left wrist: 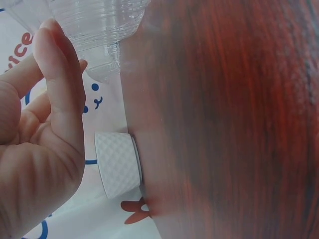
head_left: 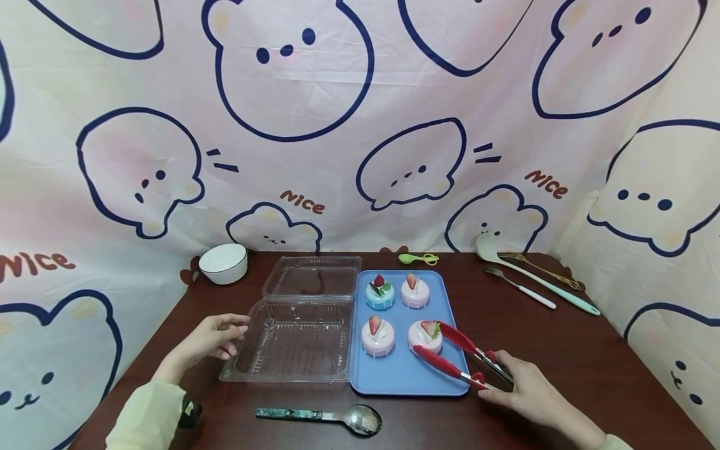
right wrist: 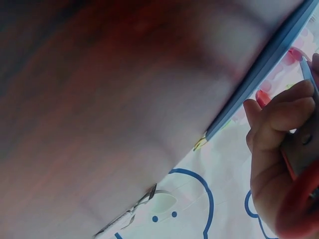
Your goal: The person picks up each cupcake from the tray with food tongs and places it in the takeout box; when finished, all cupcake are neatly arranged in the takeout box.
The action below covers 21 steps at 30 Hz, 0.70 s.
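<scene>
My right hand [head_left: 531,390] grips a pair of metal tongs with red tips [head_left: 441,364]. The spread tips lie on either side of the front-right pink cake [head_left: 419,337], topped with a strawberry. That cake sits on a blue tray [head_left: 407,378] with two more pink cakes and a blue cake [head_left: 380,299]. On the left, my left hand [head_left: 216,340] is beside a clear hinged plastic container [head_left: 292,377], fingers loosely bent and fingertips right at its left rim. The container's lid [head_left: 312,275] lies folded back. In the left wrist view, the fingertips overlap the container [left wrist: 107,35].
A large spoon [head_left: 362,420] lies at the front. At the back left stands a white bowl [head_left: 225,265]. Green scissors-like tongs [head_left: 416,258] lie behind the tray. On the right are a ladle [head_left: 540,275], a fork [head_left: 523,289] and a gold-coloured utensil [head_left: 554,275].
</scene>
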Motion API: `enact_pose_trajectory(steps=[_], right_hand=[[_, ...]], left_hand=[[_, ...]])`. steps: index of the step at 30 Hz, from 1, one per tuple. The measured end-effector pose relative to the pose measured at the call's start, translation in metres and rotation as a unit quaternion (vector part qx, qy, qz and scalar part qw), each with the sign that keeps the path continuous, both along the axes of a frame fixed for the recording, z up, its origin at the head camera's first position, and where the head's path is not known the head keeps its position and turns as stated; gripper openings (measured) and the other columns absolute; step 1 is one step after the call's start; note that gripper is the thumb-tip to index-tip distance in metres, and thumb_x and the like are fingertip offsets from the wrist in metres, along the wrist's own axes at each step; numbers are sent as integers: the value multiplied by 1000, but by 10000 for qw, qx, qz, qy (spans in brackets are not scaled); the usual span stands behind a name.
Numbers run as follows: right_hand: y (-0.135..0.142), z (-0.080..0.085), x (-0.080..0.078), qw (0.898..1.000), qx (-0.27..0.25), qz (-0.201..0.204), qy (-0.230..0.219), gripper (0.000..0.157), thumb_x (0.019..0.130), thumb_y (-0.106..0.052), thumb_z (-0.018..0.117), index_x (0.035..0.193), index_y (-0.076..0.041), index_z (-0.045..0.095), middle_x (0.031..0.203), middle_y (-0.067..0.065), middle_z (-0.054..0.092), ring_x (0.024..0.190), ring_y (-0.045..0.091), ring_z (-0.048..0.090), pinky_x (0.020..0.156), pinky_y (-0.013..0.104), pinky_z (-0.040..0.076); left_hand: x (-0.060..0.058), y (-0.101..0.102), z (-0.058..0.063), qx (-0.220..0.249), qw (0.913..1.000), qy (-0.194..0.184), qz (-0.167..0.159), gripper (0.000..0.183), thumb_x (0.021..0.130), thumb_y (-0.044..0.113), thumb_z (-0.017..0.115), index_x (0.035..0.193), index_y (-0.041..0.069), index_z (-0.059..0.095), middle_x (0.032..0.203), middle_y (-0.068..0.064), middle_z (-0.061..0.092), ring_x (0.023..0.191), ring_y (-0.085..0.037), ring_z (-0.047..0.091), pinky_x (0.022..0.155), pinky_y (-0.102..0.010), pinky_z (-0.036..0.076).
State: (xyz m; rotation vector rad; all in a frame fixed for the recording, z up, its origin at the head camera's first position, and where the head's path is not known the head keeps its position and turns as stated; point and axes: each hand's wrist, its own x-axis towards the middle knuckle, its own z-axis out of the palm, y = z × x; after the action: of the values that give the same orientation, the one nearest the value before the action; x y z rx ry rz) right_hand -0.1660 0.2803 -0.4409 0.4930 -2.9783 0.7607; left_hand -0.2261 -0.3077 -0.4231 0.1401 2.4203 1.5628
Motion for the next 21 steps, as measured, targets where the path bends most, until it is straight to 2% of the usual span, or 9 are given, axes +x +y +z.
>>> enact_pose_trajectory(steps=[9,14,17,21], right_hand=[[-2,1,4,9993,-189,-191,278,57,70,-50,72,110,-15,53,83,-8,56,70,5,50,55,21,40],[-4,2,4,9963,-361,-118,777,55,69,-47,74,109,-16,53,82,-8,56,69,4,50,55,21,40],[-7,8,2,9932,-447,-9,1071,53,69,-45,75,108,-16,54,81,-8,57,68,5,50,54,21,39],[-14,18,-1,9930,-519,34,1063,53,70,-45,74,109,-15,54,80,-5,57,67,8,50,52,21,37]], left_hand=[[-1,0,-1,15,10000,-3,14,54,92,24,54,132,-8,36,103,-21,58,60,-19,58,54,-33,52],[0,0,-1,11,10000,2,8,55,92,25,54,132,-9,36,104,-23,57,59,-18,58,54,-32,52],[0,-1,-2,27,10000,10,-21,55,92,25,54,132,-9,36,104,-23,57,59,-18,58,54,-32,52],[0,-1,-2,7,10000,17,-6,56,92,26,54,132,-8,36,103,-22,57,60,-19,58,54,-33,52]])
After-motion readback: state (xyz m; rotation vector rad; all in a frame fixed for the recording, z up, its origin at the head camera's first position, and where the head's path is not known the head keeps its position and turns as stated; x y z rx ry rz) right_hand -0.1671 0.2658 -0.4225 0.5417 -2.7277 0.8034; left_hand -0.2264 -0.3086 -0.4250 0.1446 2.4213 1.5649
